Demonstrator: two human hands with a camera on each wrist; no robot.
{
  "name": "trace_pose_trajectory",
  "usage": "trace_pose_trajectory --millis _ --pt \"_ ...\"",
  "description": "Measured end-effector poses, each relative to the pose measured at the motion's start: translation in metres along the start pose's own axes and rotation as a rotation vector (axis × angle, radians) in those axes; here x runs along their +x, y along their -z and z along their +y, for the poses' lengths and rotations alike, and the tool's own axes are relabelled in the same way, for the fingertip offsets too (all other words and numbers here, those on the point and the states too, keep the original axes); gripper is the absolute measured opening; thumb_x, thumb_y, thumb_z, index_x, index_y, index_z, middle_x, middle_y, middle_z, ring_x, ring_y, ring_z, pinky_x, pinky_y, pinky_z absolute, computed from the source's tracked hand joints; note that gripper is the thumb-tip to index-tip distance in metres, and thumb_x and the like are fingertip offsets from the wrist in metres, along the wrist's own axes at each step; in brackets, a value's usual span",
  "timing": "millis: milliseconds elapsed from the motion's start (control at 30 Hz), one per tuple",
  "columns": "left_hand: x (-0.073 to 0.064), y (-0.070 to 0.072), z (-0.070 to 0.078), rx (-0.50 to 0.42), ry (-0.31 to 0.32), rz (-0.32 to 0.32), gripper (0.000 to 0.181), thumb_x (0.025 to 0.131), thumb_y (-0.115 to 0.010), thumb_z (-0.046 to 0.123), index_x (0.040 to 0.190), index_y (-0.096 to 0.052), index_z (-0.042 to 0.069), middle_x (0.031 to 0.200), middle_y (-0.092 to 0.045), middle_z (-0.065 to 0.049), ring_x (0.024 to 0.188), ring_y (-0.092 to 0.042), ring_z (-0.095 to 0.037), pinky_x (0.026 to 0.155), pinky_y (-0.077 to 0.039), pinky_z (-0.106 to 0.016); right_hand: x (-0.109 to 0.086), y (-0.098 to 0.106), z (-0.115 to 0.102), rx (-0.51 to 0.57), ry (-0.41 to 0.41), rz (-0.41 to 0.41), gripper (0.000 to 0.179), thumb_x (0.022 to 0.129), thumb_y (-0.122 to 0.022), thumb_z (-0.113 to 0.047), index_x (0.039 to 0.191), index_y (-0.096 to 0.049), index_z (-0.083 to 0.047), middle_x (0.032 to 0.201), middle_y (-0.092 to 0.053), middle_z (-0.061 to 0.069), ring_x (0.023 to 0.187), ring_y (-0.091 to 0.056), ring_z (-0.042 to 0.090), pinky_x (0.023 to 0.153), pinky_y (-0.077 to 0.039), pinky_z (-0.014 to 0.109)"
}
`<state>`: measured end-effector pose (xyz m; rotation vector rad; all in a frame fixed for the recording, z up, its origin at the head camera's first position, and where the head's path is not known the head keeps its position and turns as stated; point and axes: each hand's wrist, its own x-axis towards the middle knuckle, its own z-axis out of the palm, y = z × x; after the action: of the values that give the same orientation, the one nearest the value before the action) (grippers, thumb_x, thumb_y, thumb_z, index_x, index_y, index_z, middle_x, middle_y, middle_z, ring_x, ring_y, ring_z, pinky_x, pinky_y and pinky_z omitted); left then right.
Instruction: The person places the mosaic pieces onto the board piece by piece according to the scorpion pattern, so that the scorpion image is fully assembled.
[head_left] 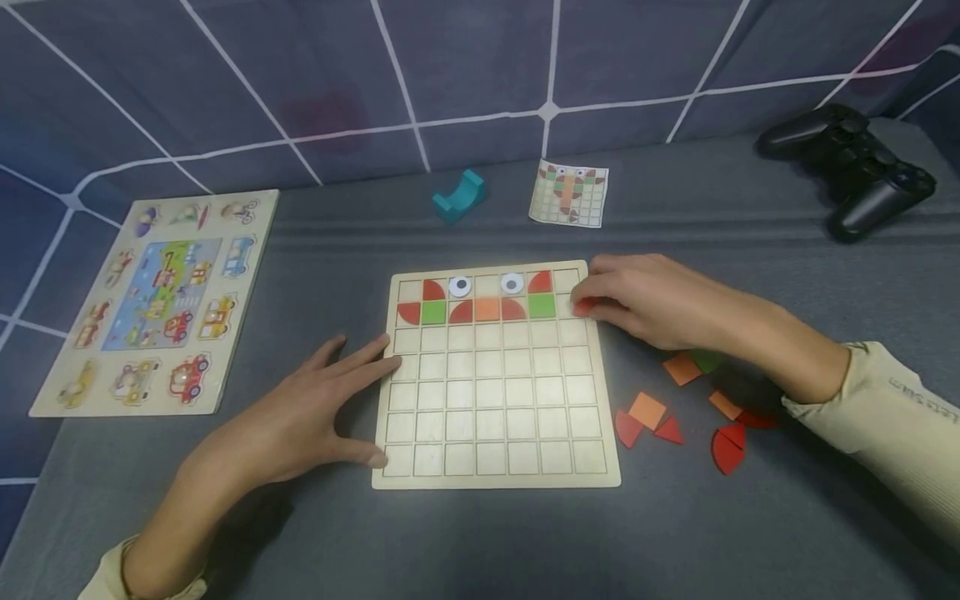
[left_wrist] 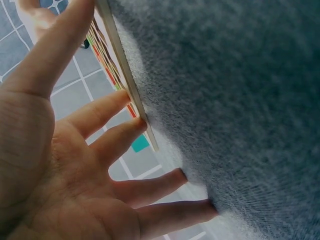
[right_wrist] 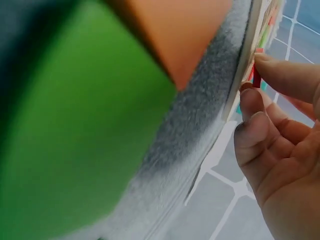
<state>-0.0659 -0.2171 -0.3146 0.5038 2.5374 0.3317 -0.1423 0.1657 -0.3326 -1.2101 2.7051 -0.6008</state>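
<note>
A square wooden grid board lies on the grey cloth. Its top two rows hold red quarter-circle pieces, green squares, an orange square and two round eye pieces. My right hand pinches a small red piece between thumb and fingertips at the board's right edge, by the second row; its full shape is hidden. My left hand is spread, with thumb and fingertips touching the board's left edge.
Loose orange square and red pieces lie right of the board. Behind it are a teal curved block and a pattern card. A picture puzzle board lies left; a black game controller sits back right.
</note>
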Motion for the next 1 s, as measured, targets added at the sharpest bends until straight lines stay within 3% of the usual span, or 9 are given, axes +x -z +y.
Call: trace_pose_trajectory --millis 167,433,1000 --pt "0.000 0.001 0.001 0.003 0.006 -0.006 0.106 0.062 -0.087 0.057 0.152 -0.042 0.023 0.163 -0.021 -0.002 0.143 -0.011 -0.051 0.098 -0.027 -0.075 0.010 0.000 0.000 0.019 0.025 -0.011 0.013 0.090 -0.072 -0.006 0.100 -0.073 -0.015 0.086 -0.055 -0.004 0.071 -0.050 0.009 0.065 -0.045 0.031" --pt "0.000 0.001 0.002 0.014 0.007 -0.006 0.106 0.061 -0.086 0.059 0.151 -0.043 0.023 0.163 -0.022 -0.003 0.143 -0.012 -0.051 0.096 -0.028 -0.076 0.021 -0.001 -0.008 -0.004 -0.086 -0.108 0.040 0.091 -0.068 -0.005 0.130 -0.063 -0.014 0.095 -0.056 -0.001 0.077 -0.051 0.016 0.071 -0.044 0.034" --pt "0.001 0.001 0.001 0.016 0.008 -0.005 0.108 0.060 -0.086 0.060 0.151 -0.043 0.023 0.162 -0.023 -0.003 0.143 -0.013 -0.051 0.097 -0.028 -0.075 0.024 -0.003 -0.008 0.003 -0.066 -0.062 0.039 0.089 -0.063 0.005 0.123 -0.068 -0.013 0.094 -0.058 0.000 0.076 -0.051 0.017 0.071 -0.044 0.034"
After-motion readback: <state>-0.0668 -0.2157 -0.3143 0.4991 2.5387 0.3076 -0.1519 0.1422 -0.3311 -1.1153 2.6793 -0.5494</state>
